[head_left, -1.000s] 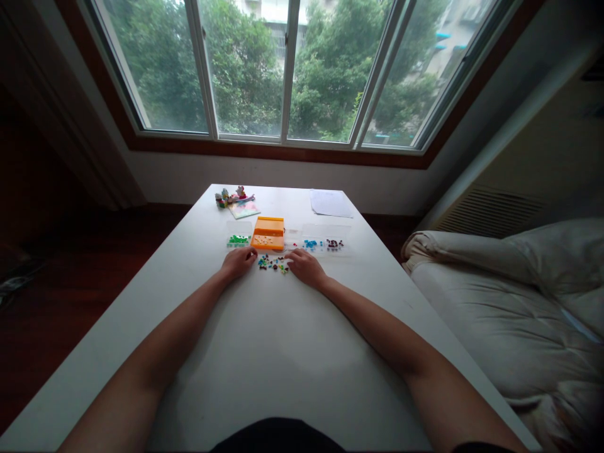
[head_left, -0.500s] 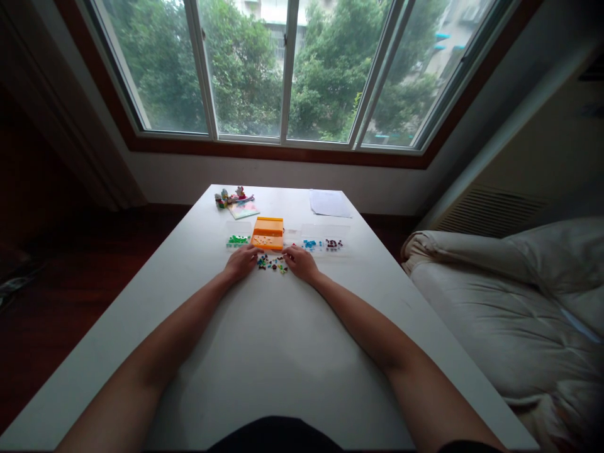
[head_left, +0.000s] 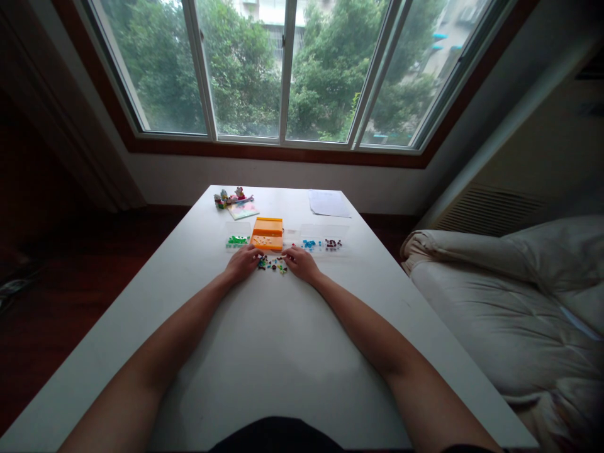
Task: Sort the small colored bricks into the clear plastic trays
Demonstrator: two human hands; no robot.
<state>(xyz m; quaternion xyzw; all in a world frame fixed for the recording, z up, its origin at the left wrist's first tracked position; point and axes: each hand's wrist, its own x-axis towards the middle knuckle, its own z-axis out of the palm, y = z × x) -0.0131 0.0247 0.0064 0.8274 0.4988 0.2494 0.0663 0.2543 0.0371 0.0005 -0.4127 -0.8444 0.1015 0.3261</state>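
Observation:
A small heap of mixed coloured bricks [head_left: 274, 265] lies on the white table [head_left: 264, 352], between my two hands. My left hand [head_left: 243, 262] rests knuckles-up at the heap's left edge, fingers curled down onto the table. My right hand [head_left: 301, 263] sits the same way at the heap's right edge. What the fingertips of either hand pinch, if anything, is too small to make out. Just beyond the heap stands an orange tray [head_left: 268, 233] with a few small pieces in it.
Green bricks [head_left: 238, 240] lie left of the tray; blue bricks [head_left: 309, 243] and dark bricks [head_left: 333, 243] lie on clear trays to its right. A small built model [head_left: 232, 198] and paper sheets [head_left: 328, 202] sit at the table's far end. A padded sofa [head_left: 509, 302] stands right.
Both hands have drawn slightly closer together around the heap, the right hand sliding left. The view has barely shifted.

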